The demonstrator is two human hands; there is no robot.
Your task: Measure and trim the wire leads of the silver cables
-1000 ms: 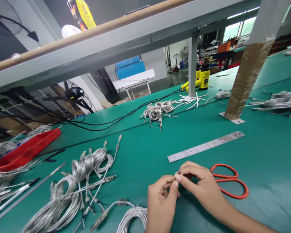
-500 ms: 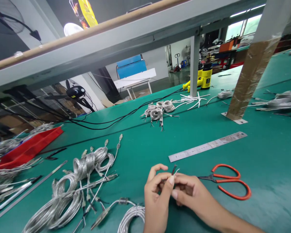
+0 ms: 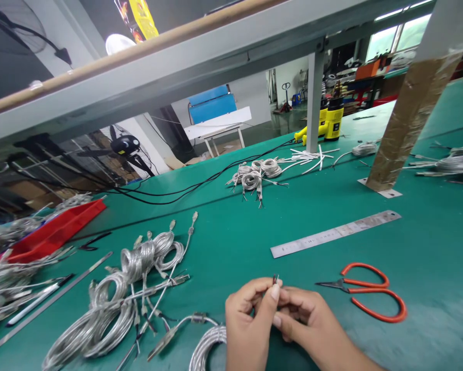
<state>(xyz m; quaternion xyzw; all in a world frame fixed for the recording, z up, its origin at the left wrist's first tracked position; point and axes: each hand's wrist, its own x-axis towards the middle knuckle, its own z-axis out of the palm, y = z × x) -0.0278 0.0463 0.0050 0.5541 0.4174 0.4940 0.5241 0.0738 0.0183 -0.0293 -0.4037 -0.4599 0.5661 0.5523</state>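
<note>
Head view: green worktop (image 3: 223,237), with both bare hands low, just right of the middle.
Left hand (image 3: 250,324): thumb and forefinger pinched together on short wire ends (image 3: 275,280), the other fingers curled in.
Right hand (image 3: 312,324): fingers bent and nearly closed, tips meeting the left hand just below the wires; whether they grip anything is hidden.
Wire ends: poking up above the left thumb tip, dark and pale strands together; their lower part is covered by the fingers.
Scissors (image 3: 366,283): lying near the right hand, red handles to the right, dark blades pointing left.
Steel ruler (image 3: 335,234): flat and slanting, beyond the hands and scissors.
Cable coil (image 3: 208,346): just beside the left hand, partly cut off by the frame's lower edge.
Clear cable bundles (image 3: 138,263): heaped to the left, with plugs and bare ends sticking out.
Red tray (image 3: 57,232): far left, with more cables around it.
Small coils (image 3: 252,178): grouped farther back, near white strips (image 3: 307,155).
</note>
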